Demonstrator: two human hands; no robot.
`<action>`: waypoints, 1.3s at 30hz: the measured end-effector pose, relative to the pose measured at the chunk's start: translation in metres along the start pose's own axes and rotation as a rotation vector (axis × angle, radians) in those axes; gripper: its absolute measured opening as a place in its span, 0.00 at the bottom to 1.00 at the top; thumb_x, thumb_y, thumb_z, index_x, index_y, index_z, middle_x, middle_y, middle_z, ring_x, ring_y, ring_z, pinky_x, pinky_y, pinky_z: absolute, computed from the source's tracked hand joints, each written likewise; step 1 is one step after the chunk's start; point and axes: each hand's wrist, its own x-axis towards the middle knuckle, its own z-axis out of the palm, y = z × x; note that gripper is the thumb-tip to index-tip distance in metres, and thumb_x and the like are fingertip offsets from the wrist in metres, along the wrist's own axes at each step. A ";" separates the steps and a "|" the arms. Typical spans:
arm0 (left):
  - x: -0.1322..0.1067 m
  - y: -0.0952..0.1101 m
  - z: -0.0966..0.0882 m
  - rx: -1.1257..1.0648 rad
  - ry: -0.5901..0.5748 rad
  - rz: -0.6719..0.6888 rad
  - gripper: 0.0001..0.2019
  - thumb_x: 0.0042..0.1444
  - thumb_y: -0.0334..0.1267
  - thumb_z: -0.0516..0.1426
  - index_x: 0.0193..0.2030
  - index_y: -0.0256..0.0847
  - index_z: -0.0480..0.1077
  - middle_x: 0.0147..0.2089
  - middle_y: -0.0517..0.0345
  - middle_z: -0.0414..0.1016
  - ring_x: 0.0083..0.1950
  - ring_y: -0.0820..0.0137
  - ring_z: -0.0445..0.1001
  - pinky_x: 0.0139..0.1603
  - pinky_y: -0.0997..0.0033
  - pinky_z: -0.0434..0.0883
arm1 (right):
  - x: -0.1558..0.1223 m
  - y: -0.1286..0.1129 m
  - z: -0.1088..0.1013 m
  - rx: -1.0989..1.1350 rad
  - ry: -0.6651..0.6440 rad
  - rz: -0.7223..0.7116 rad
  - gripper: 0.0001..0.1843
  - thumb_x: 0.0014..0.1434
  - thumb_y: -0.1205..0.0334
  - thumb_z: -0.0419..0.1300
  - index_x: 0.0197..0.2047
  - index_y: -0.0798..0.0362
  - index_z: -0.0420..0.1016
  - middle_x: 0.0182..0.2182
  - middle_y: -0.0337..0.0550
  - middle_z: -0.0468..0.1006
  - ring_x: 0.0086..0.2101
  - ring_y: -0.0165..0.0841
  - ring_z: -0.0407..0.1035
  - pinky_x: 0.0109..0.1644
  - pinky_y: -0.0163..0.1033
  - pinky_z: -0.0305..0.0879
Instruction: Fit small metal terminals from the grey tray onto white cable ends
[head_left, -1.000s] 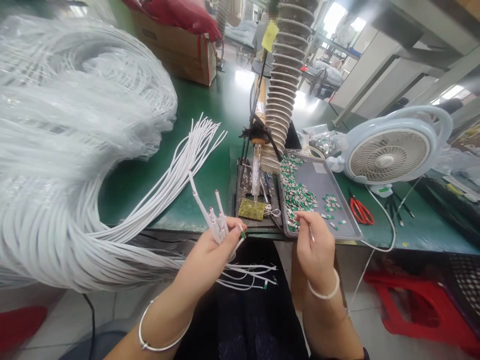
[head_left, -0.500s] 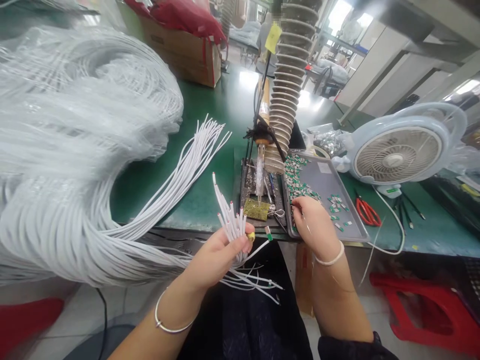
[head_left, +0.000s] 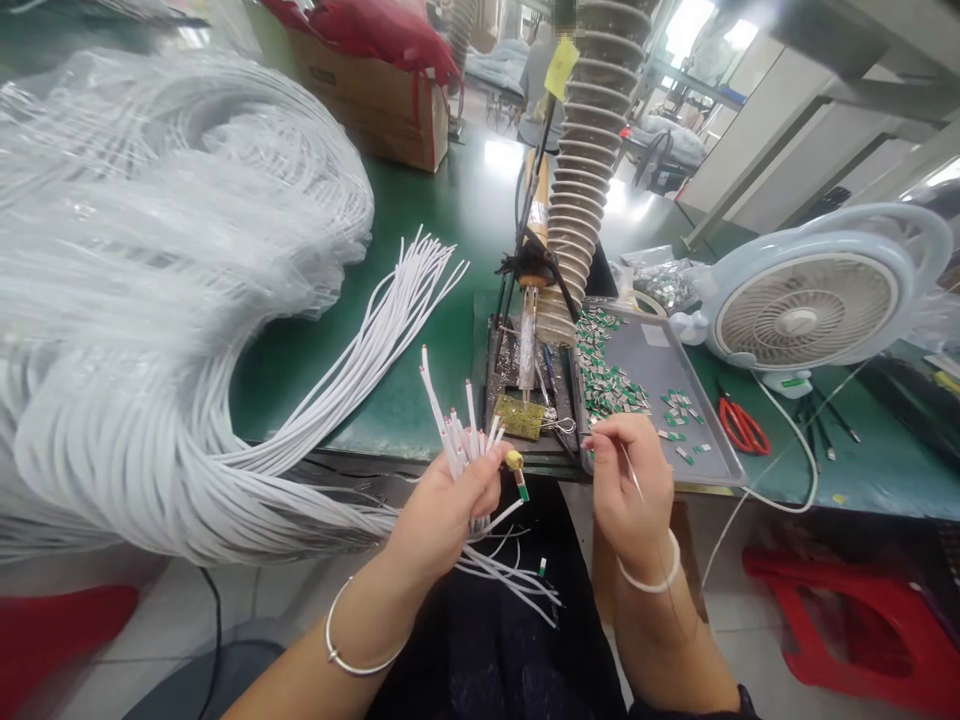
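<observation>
At the front edge of the bench (head_left: 442, 350), the left hand (head_left: 450, 500) is closed around white cables (head_left: 455, 445), probably light and springy, best gripped behind their ends. By the near-left corner of the tray (head_left: 660, 365), the right hand (head_left: 634, 485) pinches thin solder wire (head_left: 634, 475), likely soft; tiny circuit boards (head_left: 611, 388) inside look brittle.

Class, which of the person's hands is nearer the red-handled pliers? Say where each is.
Right. The right hand is by the near edge of the tray, left of the red-handled pliers; the left hand is farther left, around white cables.
</observation>
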 end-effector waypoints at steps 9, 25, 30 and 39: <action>-0.003 0.002 0.010 0.018 -0.019 -0.003 0.07 0.52 0.36 0.57 0.34 0.36 0.64 0.15 0.73 0.54 0.17 0.82 0.50 0.20 0.78 0.47 | -0.013 -0.012 0.019 0.145 -0.070 0.076 0.07 0.57 0.73 0.52 0.37 0.53 0.66 0.30 0.40 0.68 0.31 0.29 0.66 0.34 0.37 0.65; 0.002 0.001 0.012 0.028 0.074 0.027 0.10 0.53 0.39 0.57 0.39 0.35 0.67 0.17 0.72 0.53 0.18 0.82 0.48 0.19 0.80 0.46 | -0.021 -0.015 0.035 0.281 -0.089 0.229 0.06 0.59 0.69 0.52 0.40 0.52 0.66 0.32 0.41 0.68 0.31 0.29 0.68 0.33 0.37 0.69; 0.000 0.005 0.014 0.020 0.086 0.023 0.10 0.52 0.38 0.58 0.38 0.36 0.68 0.17 0.71 0.54 0.18 0.82 0.48 0.19 0.80 0.46 | -0.021 -0.015 0.036 0.294 -0.082 0.230 0.05 0.59 0.69 0.53 0.39 0.52 0.67 0.32 0.42 0.68 0.31 0.30 0.68 0.33 0.38 0.69; -0.001 0.003 0.014 0.030 0.081 0.023 0.06 0.51 0.36 0.59 0.35 0.38 0.70 0.19 0.70 0.57 0.19 0.82 0.49 0.19 0.80 0.50 | -0.024 -0.015 0.037 0.345 -0.067 0.261 0.05 0.59 0.69 0.53 0.39 0.51 0.67 0.32 0.41 0.68 0.30 0.29 0.68 0.32 0.37 0.68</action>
